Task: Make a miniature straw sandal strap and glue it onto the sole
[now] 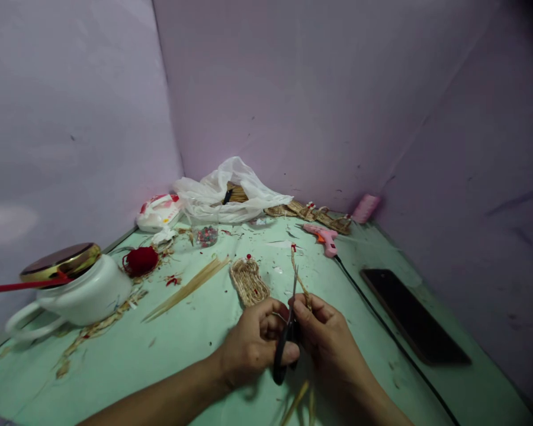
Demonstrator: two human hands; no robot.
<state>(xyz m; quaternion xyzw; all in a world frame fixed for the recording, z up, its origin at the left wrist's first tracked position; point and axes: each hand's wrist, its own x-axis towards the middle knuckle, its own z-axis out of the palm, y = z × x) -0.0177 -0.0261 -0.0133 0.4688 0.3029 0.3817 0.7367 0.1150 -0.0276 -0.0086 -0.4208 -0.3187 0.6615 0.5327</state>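
My left hand is closed on a pair of black-handled scissors, its thumb at the handle and the blades pointing up and away. Right beside it, my right hand pinches a thin braided straw strand. The strand's far end is tied with red thread, while loose straw ends hang below the hands. Just beyond my left hand lies a coiled, woven straw piece with a red bead at its far edge. Fingers partly hide where blades and strand meet.
A white mug with a gold lid stands left, near red yarn and loose straw. A pink glue gun, its black cord and a phone lie right. Behind are a plastic bag and a bead container.
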